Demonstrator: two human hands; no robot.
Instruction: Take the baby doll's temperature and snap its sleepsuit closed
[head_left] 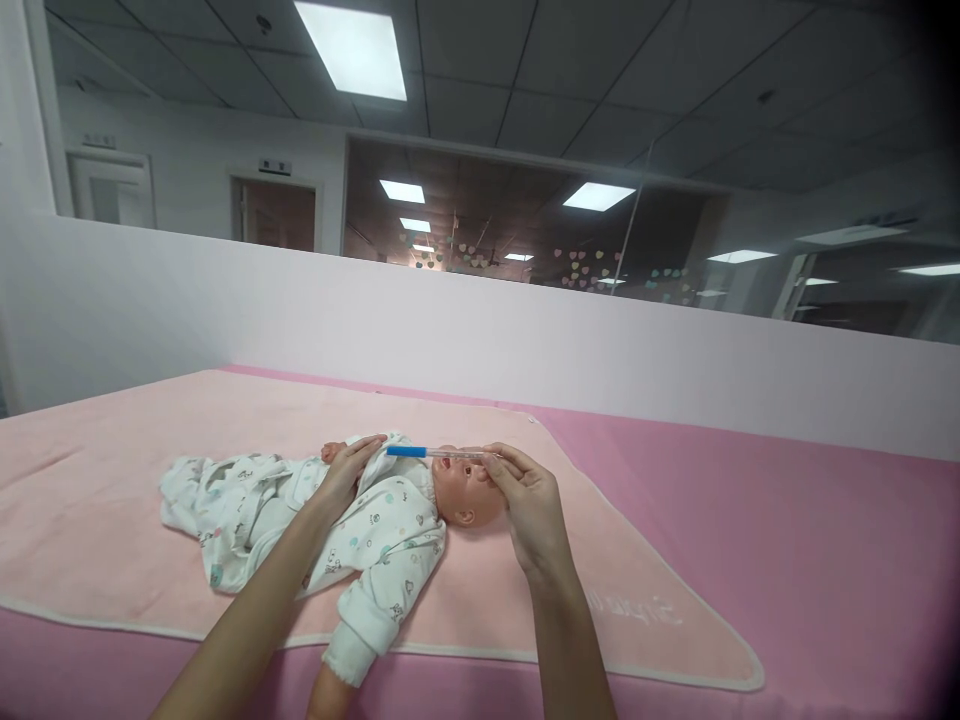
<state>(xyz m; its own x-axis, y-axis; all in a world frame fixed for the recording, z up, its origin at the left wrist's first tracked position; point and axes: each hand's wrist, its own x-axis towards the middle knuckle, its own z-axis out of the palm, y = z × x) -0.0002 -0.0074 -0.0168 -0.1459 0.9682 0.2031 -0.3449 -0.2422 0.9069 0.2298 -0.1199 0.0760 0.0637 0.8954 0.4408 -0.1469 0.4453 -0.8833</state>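
Observation:
A baby doll (470,495) in a white patterned outfit (375,520) lies on its back, its head to the right. My right hand (529,500) pinches the clear end of a slim glass thermometer (457,455) above the doll's face. The thermometer is level, and its blue end (406,451) points left over the doll's chest. My left hand (351,468) rests on the front of the outfit with its fingers stretched out, close to the doll's small hand (332,452). What lies beneath my left palm is hidden.
Under the doll is a peach blanket (112,480) with a white edge, spread over a pink padded surface (847,560). A low white wall (525,340) runs along the back, with large glass windows (510,210) above it.

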